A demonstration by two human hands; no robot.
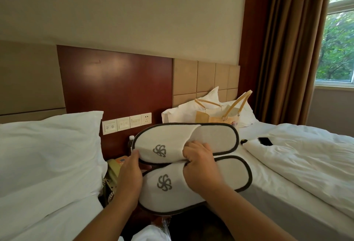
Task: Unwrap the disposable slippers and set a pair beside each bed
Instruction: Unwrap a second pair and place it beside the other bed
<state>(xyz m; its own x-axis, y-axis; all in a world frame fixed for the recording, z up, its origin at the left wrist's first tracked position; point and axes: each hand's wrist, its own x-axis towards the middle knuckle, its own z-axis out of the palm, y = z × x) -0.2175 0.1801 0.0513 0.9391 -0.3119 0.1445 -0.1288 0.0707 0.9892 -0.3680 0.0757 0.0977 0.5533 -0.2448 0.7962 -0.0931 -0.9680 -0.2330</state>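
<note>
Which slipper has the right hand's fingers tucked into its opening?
The lower slipper, nearer the camera; the right hand curls into its opening. The upper slipper is only gripped outside.

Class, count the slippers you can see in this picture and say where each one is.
2. The upper slipper and the lower slipper are held side by side between the beds, above the nightstand gap. Others may be hidden.

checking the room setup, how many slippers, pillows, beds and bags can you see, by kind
slippers: 2, upper slipper and lower slipper, both held by the left hand and right hand
pillows: 2, left pillow, right pillow
beds: 2, left bed, right bed
bags: 1, tan bag on the right bed
total: 7
</note>
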